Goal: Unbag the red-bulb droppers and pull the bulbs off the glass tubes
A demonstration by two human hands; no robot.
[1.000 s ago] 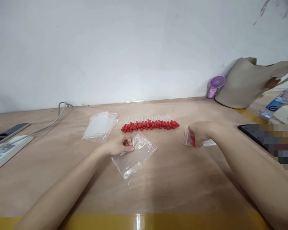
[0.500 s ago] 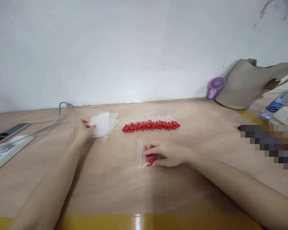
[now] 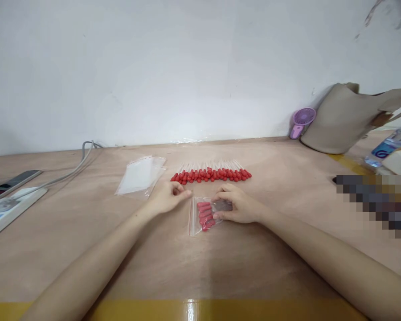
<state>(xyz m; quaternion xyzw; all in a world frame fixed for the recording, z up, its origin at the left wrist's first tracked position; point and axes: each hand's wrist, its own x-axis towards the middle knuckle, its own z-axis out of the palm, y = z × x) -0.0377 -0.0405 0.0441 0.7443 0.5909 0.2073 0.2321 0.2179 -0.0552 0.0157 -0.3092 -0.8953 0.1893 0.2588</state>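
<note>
A small clear zip bag (image 3: 200,216) with several red-tipped sticks inside lies flat on the wooden table (image 3: 200,267). My right hand (image 3: 235,205) rests on the bag's right part, fingers curled over it and pressing it down. My left hand (image 3: 169,196) is at the bag's top left corner, fingers pinched together at its edge. Just behind the hands lies a row of loose red-tipped sticks (image 3: 211,173). A stack of empty clear bags (image 3: 138,178) sits to the left of that row.
A grey cable (image 3: 67,174), a white power strip (image 3: 10,207) and a phone (image 3: 13,180) lie at the left. A purple mini fan (image 3: 300,120), a beige bag (image 3: 347,118) and a water bottle (image 3: 387,145) stand at the right. Yellow tape (image 3: 200,310) lines the near edge.
My left hand left the stack of empty bags and came to the filled bag's top left corner. My right hand shifted slightly back, keeping the filled bag under it.
</note>
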